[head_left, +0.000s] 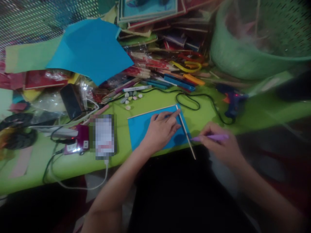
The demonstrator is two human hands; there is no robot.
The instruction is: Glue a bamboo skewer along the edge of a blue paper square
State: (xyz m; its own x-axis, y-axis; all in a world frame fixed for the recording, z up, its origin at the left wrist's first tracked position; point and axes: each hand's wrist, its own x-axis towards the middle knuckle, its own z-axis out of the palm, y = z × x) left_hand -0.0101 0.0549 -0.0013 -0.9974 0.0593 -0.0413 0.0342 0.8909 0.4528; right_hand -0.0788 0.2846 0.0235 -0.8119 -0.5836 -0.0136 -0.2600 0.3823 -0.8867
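The small blue sheet (pixel 139 128) looks like matt paper or card. The thin stick (pixel 185 129) seems to be of pale, bare wood. The purple pen (pixel 217 137) looks like smooth plastic. The tabletop (pixel 201 115) has a smooth green surface with a soft shine. The basket (pixel 223 61) seems of dull plastic; the clear wrapping (pixel 51 104) is wrinkled and glossy.

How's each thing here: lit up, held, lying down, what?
Purple pen: held in right hand
Blue card: flat under left hand
Wooden stick: on card, one end sticking out
Plugged-in phone: screen lit
Black phone: screen dark
Purple box: cords plugged in
Glue gun: lying down
Green basket: things inside
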